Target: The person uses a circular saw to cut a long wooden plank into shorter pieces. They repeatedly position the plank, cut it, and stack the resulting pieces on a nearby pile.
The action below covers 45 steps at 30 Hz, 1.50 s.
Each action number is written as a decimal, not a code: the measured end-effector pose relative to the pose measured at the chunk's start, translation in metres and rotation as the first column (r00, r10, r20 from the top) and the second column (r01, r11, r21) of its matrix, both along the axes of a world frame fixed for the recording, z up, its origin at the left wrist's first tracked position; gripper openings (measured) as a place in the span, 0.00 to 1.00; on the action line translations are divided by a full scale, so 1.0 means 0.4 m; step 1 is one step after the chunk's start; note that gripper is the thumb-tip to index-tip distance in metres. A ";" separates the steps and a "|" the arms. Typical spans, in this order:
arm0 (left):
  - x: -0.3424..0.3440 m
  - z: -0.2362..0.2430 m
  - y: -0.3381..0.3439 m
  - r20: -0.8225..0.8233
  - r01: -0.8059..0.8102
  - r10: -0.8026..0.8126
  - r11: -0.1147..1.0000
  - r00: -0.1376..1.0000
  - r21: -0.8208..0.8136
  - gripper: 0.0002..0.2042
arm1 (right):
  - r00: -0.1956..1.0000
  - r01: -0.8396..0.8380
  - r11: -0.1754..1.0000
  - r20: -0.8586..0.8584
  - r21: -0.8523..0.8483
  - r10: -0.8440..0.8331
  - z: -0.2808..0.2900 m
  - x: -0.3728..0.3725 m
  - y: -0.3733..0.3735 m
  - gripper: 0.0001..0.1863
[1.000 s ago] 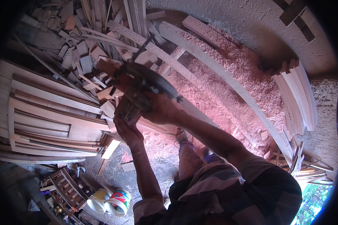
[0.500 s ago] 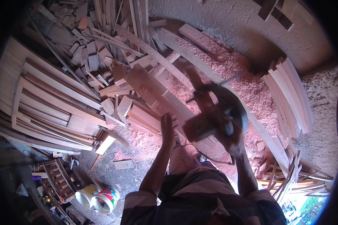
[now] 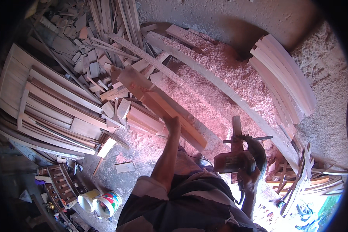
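Observation:
In my right hand [image 3: 251,179] is a handheld circular saw [image 3: 236,161], held by its handle at the right, with a thin metal guide bar [image 3: 259,138] sticking out across its front. A cord hangs near the saw. My left hand [image 3: 173,124] grips the near edge of an orange-brown wooden piece [image 3: 189,130], its fingers partly hidden. That piece lies at a slant along a wide brown board [image 3: 131,79]. The saw is to the right of the wooden piece and apart from it.
Pink shavings [image 3: 220,73] cover the floor around long planks [image 3: 205,63]. Curved boards [image 3: 284,71] are stacked at the right, wood offcuts [image 3: 94,69] heaped at the far left. Framed panels [image 3: 54,104] lean at the left; two buckets [image 3: 106,205] stand at the lower left.
The saw and my right hand have moved right and nearer to me. My left hand, fingers spread before, now holds the wooden piece, which shows plainly on the board.

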State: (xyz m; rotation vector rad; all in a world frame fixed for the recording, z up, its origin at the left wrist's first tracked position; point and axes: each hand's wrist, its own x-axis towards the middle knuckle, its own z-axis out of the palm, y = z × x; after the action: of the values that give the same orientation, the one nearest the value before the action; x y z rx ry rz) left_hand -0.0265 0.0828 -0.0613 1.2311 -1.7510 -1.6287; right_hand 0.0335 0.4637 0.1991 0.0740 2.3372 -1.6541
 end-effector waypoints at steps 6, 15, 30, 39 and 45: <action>0.110 -0.014 0.028 0.044 0.159 -0.161 0.986 0.986 0.047 0.36 | 0.996 0.058 0.998 0.075 -0.018 -0.057 0.005 0.041 0.075 0.31; 0.022 -0.014 0.124 0.756 0.584 -0.118 0.714 0.644 -0.386 0.68 | 0.999 0.001 0.999 0.053 -0.050 0.002 0.016 0.059 0.087 0.31; 0.156 -0.084 0.105 -0.092 -0.031 -0.001 0.937 0.996 -0.349 0.31 | 0.993 -0.067 0.997 -0.094 0.029 0.070 0.059 0.071 0.036 0.27; 0.093 -0.036 0.076 0.020 -0.316 0.317 0.948 0.948 -0.038 0.37 | 0.942 -0.220 0.972 -0.241 0.085 0.234 0.047 0.070 0.038 0.33; -0.009 0.066 0.051 0.301 -0.256 0.357 0.909 0.884 -0.328 0.43 | 0.986 -0.165 0.986 -0.033 0.023 0.166 0.044 0.072 0.056 0.34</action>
State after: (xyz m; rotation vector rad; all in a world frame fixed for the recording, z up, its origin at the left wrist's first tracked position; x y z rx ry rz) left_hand -0.0301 0.1031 -0.0350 1.6385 -1.7935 -0.9798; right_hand 0.0623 0.4862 0.2167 -0.1424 2.3157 -1.5641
